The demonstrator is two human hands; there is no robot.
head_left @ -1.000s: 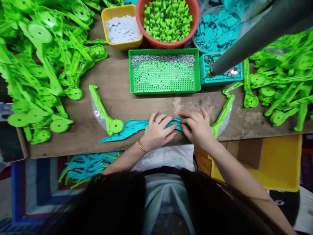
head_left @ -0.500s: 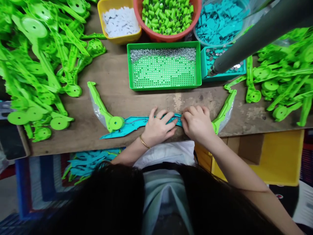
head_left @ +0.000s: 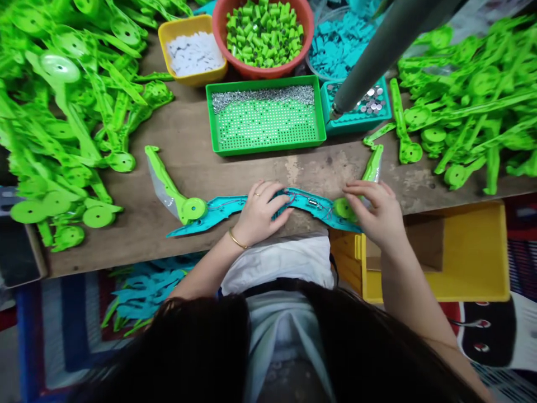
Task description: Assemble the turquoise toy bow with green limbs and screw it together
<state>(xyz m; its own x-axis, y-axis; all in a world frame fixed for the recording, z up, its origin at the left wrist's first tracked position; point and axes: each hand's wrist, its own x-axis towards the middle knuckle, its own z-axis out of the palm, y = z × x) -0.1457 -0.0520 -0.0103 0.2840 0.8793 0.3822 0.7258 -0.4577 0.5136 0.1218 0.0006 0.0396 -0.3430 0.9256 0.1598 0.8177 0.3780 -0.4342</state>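
Note:
A long blue curved piece (head_left: 222,211) lies on the wooden table, with thin wires and small metal parts along it. Green arms are joined to it, the left green arm (head_left: 168,184) at one end and the right green arm (head_left: 371,165) at the other. My left hand (head_left: 263,212) is closed on the middle of the blue piece, covering part of it. Over the right joint rests my right hand (head_left: 373,210), its fingers stretched out and touching the green arm.
A green tray (head_left: 266,146) of small screws lies behind the blue piece. Further back stand a red bowl (head_left: 263,70), a yellow bowl (head_left: 193,78) and a teal box (head_left: 358,123). Green parts are heaped at both sides. A dark pole (head_left: 377,56) slants down at the right.
My right hand has moved right, from the middle of the blue piece to its right joint, and its fingers have spread. The wires and metal parts there now show. The view has shifted.

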